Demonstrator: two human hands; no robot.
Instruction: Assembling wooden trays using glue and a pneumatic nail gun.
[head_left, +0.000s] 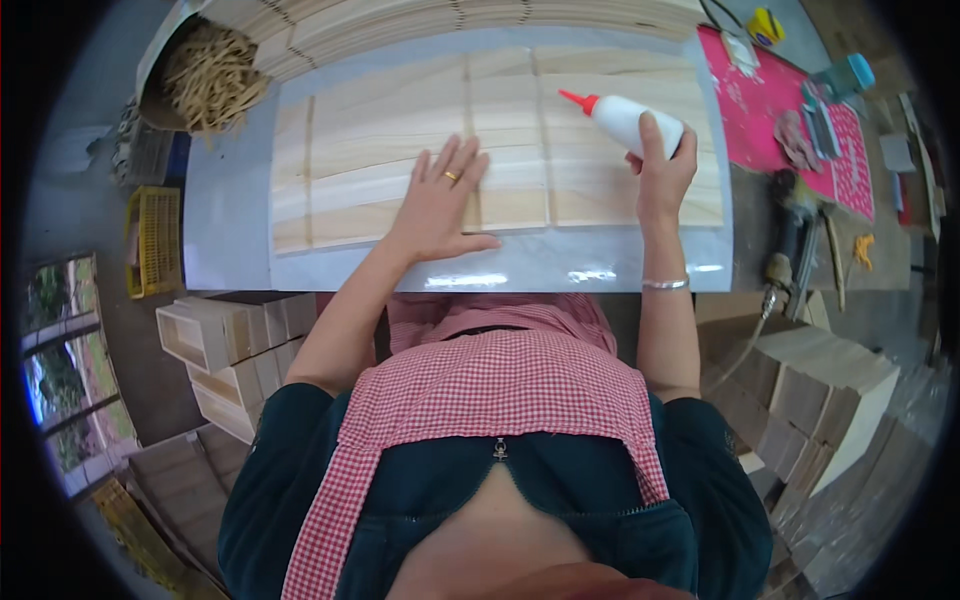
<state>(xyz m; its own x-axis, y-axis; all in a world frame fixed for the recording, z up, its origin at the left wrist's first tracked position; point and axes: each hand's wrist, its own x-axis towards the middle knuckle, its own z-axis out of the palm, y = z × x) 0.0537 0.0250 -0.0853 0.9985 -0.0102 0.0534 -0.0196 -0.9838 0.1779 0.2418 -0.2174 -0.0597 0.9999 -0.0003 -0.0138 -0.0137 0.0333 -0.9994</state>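
White bottle [622,122], red nozzle [579,101] pointing left, is being grasped by right hand [667,168] over wooden boards [385,110]; boards are being touched by splayed, unclenched left hand [436,208].

A white bottle [627,121] is being held tilted above the right part of some wooden boards [510,135], its slim red nozzle [580,100] pointing leftward and slightly away. The pale, grained boards are lying flat on the table [226,205], forming a broad panel, with narrow darker lines crossing it from near to far.
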